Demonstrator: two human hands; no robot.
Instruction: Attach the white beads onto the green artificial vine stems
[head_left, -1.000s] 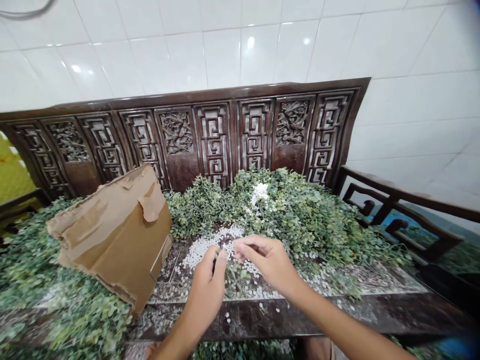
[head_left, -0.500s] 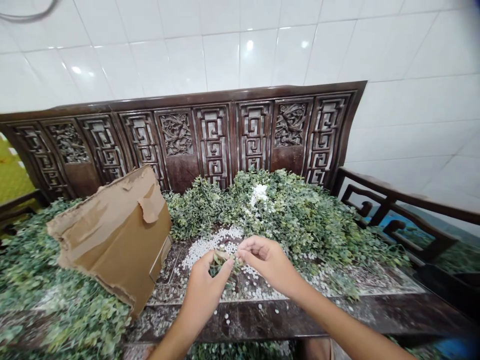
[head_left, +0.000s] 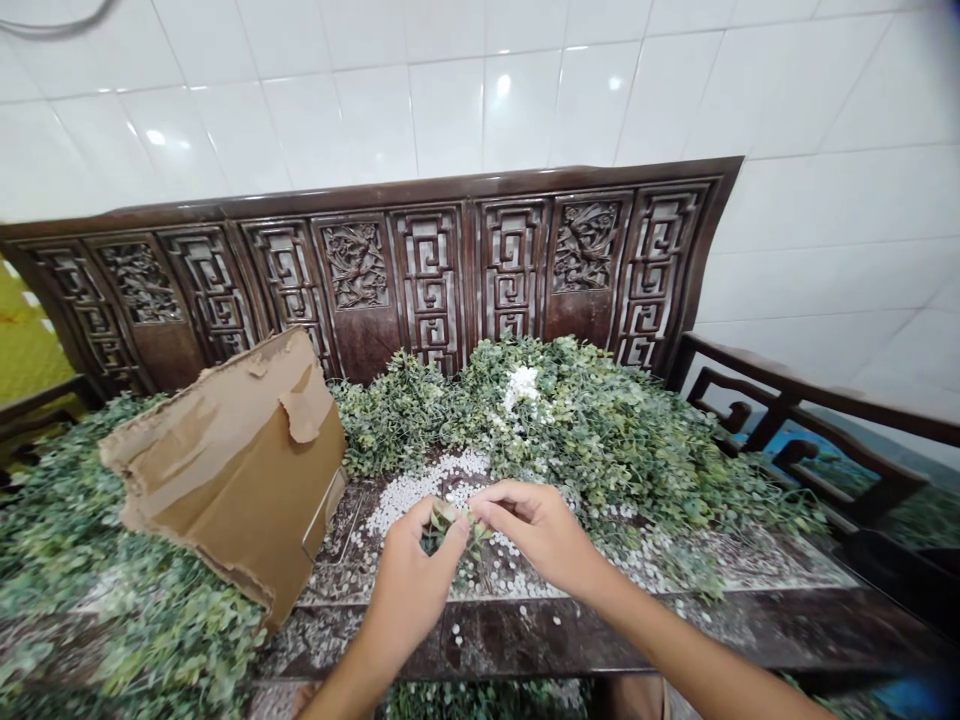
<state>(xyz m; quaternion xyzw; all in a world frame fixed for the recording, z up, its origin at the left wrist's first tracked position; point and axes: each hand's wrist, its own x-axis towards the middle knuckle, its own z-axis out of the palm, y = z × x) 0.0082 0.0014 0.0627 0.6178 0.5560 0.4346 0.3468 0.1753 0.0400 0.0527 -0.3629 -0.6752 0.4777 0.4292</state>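
My left hand [head_left: 411,580] and my right hand [head_left: 541,532] meet over the middle of a dark carved wooden bench [head_left: 525,630]. Between their fingertips is a small green leafy sprig [head_left: 448,522]. The left fingers curl round its lower part, and the right thumb and forefinger pinch its top. Under the hands lies a scatter of small white beads [head_left: 420,490] on the seat. A heap of green artificial foliage [head_left: 600,430] rises just behind the hands.
A torn brown cardboard box [head_left: 232,470] lies tipped on the left of the seat. More green foliage [head_left: 82,590] covers the left end. The carved backrest [head_left: 420,280] stands against a white tiled wall. A wooden armrest [head_left: 795,410] closes the right side.
The left hand has turned so its fingertips meet the right hand's at the sprig. The right hand has shifted slightly down and stays pinched on the sprig's top.
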